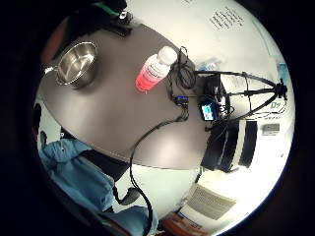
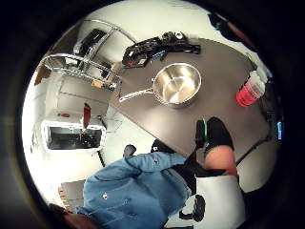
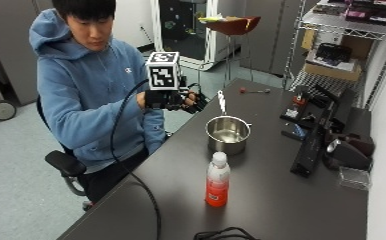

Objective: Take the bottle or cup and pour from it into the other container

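Outside view, right hand [image 3: 173, 100] raised beyond table edge [image 3: 180, 132], grip seemingly relaxed, bottle [image 3: 217, 180] near pot [image 3: 227, 134]

floor [image 3: 20, 165]: grey | table [image 3: 279, 200]: dark | wire shelving [image 3: 353, 30]: right wall | stool [image 3: 233, 25]: behind

Bottle [image 3: 217, 181]: orange-red liquid, white cap. Pot [image 3: 227, 134]: silver steel. Table [image 3: 259, 210]: dark grey-brown.

Bare table [image 3: 266, 200] lies open around the bottle [image 3: 217, 180], with the saucepan [image 3: 227, 133] near behind it.
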Demonstrator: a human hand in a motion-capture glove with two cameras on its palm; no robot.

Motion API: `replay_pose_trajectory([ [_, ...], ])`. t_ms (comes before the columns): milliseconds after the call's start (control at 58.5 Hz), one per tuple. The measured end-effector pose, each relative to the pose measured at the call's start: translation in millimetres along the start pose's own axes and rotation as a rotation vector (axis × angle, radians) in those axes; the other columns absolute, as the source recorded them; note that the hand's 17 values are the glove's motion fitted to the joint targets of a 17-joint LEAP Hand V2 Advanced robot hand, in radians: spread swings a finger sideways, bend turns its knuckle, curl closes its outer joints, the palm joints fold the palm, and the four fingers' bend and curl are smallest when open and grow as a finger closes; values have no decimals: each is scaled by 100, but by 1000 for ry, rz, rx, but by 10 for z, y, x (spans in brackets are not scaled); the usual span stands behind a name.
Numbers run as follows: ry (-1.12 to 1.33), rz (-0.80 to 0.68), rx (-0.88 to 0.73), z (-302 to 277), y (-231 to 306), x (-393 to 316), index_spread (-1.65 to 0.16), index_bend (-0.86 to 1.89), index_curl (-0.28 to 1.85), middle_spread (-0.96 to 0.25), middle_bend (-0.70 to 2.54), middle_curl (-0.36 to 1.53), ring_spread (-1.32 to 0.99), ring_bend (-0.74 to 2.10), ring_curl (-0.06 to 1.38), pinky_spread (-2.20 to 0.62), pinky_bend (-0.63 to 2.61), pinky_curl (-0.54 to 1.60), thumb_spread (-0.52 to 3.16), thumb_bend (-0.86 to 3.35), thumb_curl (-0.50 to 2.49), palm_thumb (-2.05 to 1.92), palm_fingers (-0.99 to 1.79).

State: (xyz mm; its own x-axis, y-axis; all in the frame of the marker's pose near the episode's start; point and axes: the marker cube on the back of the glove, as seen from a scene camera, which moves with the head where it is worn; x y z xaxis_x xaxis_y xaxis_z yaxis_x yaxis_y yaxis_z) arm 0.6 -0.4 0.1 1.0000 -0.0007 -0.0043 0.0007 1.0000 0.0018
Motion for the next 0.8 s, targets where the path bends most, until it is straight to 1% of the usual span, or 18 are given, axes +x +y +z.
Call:
replay_pose_trajectory([
  [85,7,8,5,0,-15,21,-23,21,16,1,21,12,4,29,13,14,42,14,55,39,21,71,50],
  [256,6,11,-4,12,-24,96,-28,18,23,2,19,19,5,27,17,19,44,18,77,31,29,76,49],
  [461,45,24,-10,24,21,255,-29,17,27,2,18,24,6,27,21,21,45,21,87,20,36,81,47],
  [803,62,56,-35,-9,124,635,-30,16,30,2,18,28,6,28,26,21,45,24,92,6,44,88,46],
])
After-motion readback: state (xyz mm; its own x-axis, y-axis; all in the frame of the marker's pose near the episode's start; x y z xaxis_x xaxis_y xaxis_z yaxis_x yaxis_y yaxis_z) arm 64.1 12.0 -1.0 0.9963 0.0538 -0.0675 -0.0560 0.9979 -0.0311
